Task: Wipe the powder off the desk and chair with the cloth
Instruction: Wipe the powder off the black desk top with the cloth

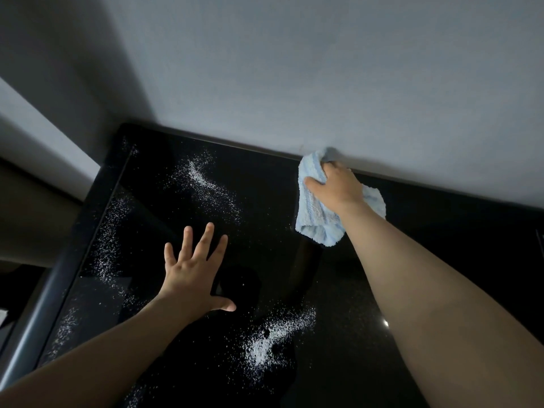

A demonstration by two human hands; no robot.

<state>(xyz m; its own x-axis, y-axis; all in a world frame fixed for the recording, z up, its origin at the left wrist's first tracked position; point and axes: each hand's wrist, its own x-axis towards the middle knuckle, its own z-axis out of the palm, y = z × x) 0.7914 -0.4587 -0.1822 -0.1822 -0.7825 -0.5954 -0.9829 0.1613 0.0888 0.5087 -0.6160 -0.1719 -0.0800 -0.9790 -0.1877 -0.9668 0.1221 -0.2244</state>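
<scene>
One right hand (335,187) clutches the cloth (315,214) beneath it; left hand (191,272) lies splayed.

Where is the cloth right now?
In the head view, the cloth is right of centre at the back edge of the desk. The right hand grips it against the wall.

1 desk (382,290); 1 cloth (315,213); 2 hands: left hand (191,272), right hand (335,187); 3 powder patches: left-edge patch (109,248), far patch (203,181), near patch (273,337).
</scene>
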